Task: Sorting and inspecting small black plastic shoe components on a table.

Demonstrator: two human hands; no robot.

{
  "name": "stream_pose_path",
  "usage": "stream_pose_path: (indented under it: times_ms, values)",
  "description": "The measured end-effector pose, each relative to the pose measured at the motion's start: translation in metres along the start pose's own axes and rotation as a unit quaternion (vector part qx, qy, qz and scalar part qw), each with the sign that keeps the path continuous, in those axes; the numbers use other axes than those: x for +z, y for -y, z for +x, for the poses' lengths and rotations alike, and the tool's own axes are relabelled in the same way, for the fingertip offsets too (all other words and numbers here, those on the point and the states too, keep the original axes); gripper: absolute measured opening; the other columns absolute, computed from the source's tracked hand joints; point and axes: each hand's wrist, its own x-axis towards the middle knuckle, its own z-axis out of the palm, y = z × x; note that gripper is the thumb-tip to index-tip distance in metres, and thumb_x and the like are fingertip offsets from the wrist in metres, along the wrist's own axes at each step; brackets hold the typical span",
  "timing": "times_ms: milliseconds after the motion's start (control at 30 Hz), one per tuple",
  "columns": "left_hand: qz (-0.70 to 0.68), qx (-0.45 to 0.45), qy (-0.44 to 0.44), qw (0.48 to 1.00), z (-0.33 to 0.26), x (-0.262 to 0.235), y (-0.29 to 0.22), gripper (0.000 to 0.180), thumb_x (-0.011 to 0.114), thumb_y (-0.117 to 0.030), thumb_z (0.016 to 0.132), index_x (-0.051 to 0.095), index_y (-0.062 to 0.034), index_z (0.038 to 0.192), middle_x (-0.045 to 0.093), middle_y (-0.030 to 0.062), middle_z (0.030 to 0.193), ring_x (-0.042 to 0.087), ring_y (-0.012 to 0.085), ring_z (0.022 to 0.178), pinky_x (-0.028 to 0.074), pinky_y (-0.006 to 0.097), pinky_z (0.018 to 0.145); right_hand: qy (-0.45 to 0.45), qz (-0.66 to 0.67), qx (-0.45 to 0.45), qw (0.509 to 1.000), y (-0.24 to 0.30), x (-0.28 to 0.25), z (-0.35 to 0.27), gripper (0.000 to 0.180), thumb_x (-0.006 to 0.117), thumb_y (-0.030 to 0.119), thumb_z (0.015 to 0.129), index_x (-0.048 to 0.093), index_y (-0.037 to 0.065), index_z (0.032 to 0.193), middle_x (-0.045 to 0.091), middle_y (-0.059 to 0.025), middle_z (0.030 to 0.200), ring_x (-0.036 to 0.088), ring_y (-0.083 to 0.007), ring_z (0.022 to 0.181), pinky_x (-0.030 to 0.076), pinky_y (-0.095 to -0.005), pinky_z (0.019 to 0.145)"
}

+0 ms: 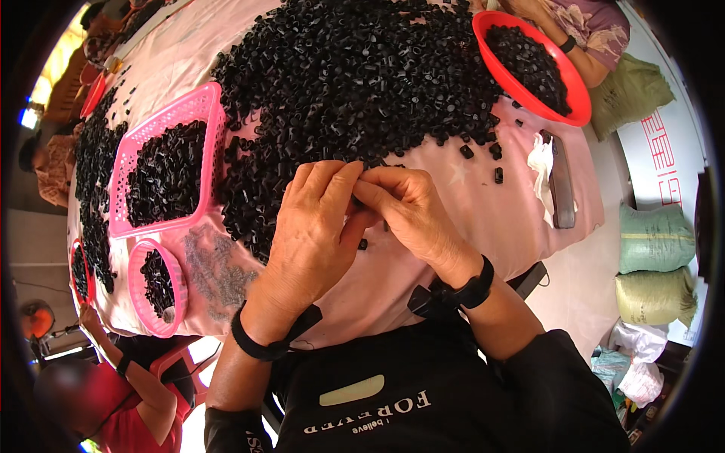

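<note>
Black pieces (340, 83) lie at twelve o'clock, nearer the left hand (313, 223), which meets the right hand (419, 215), fingers bunched close, their hold impossible to tell.

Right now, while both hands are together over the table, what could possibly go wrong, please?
Small grey pieces lie loose, close to the main pile of black pieces, so a sideways sweep of the left hand might mix the two.
The round pink basket, with black pieces inside, stands near the edge of the table, so a bump could perhaps tip it and spill them.
</note>
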Motion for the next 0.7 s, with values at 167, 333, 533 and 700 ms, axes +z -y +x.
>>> stream_pose_path:
  times_ms: [167,333,533,700]
  values:
    - [0.027,0.016,0.001,1.000,-0.0014,0.0019,0.0056,0.050,0.080,0.001,0.076,0.066,0.0039,0.123,0.068,0.0191,0.115,0.066,0.0393,0.104,0.056,0.046,0.088,-0.007,0.005,-0.005,1.000,-0.0093,0.0029,0.0019,0.021,0.068,0.016,0.105,0.075,-0.004,0.103,0.070,-0.0026,0.081,0.064,-0.0061,0.070,0.054,-0.0222,0.064]
    - [0.032,-0.009,0.003,0.999,-0.0021,0.0006,0.0060,0.047,0.079,0.001,0.077,0.066,0.0050,0.122,0.068,0.0195,0.113,0.066,0.0387,0.102,0.056,0.045,0.086,0.001,0.003,0.028,1.000,-0.0041,0.0008,0.0002,0.021,0.068,0.015,0.104,0.077,-0.004,0.101,0.071,-0.0032,0.081,0.064,-0.0067,0.070,0.054,-0.0225,0.062]
    - [0.022,-0.001,-0.004,1.000,-0.0024,0.0010,0.0053,0.040,0.079,0.001,0.077,0.068,0.0057,0.115,0.070,0.0195,0.106,0.067,0.0386,0.096,0.057,0.044,0.083,-0.003,-0.021,0.015,1.000,-0.0051,0.0002,-0.0001,0.020,0.067,0.012,0.103,0.078,-0.004,0.097,0.071,-0.0032,0.078,0.064,-0.0063,0.068,0.053,-0.0224,0.060]
    - [0.007,0.011,-0.001,1.000,-0.0014,0.0010,0.0031,0.036,0.079,0.001,0.075,0.069,0.0063,0.110,0.071,0.0192,0.102,0.068,0.0385,0.093,0.057,0.044,0.081,0.004,-0.016,0.016,1.000,-0.0061,-0.0013,-0.0010,0.021,0.068,0.013,0.103,0.077,-0.004,0.093,0.071,-0.0025,0.078,0.063,-0.0058,0.067,0.054,-0.0226,0.060]
